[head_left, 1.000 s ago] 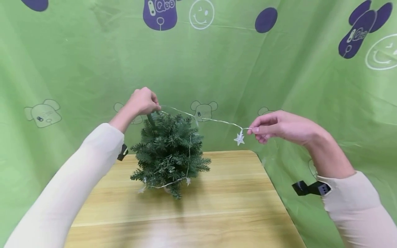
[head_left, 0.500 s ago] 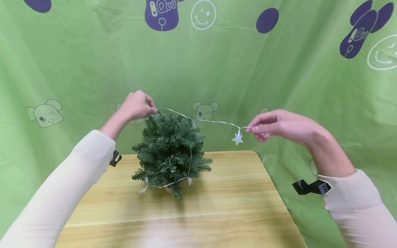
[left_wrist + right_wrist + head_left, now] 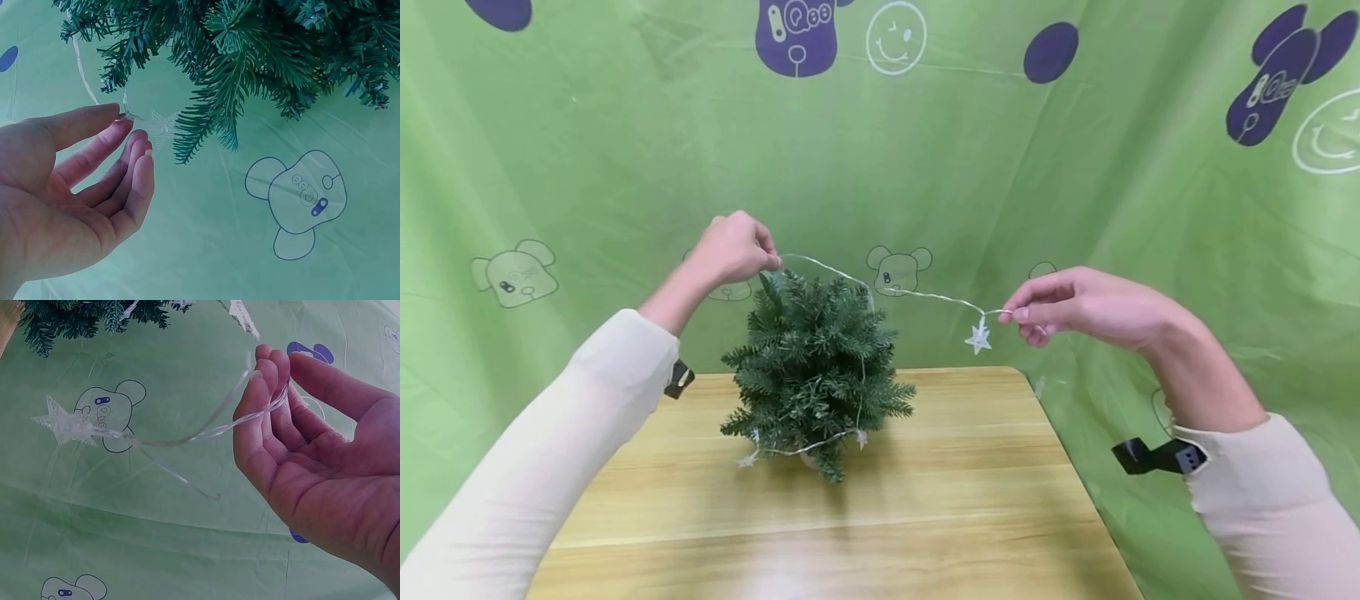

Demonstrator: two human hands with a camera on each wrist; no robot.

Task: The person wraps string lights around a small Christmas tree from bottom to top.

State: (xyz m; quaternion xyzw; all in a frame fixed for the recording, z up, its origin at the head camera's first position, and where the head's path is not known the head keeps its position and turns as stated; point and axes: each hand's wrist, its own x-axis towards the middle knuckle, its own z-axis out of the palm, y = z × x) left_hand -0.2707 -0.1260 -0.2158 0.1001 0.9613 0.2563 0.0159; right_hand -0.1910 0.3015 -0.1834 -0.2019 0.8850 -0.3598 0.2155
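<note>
A small green artificial Christmas tree (image 3: 816,358) stands on the table, partly wrapped in clear star string lights (image 3: 936,297). At the treetop's left side, my left hand (image 3: 733,246) pinches the wire between thumb and fingers. In the left wrist view, a clear star (image 3: 164,130) sits just beyond those fingertips, against a branch. Out to the right, my right hand (image 3: 1090,308) pinches the other part of the wire, with one star (image 3: 978,337) dangling beside its fingertips. The right wrist view shows a loose star (image 3: 65,425) and wire trailing below that hand. Foliage hides the wire behind the tree.
The wooden table (image 3: 955,517) has its right edge and back edge in view. A green printed curtain (image 3: 925,158) hangs close behind and on both sides. More stars (image 3: 861,438) of the strand lie along the tree's lower front branches.
My left hand has shifted a little to the left at the treetop, still pinching the wire. The right hand holds nearly the same place, with the wire spanning between both.
</note>
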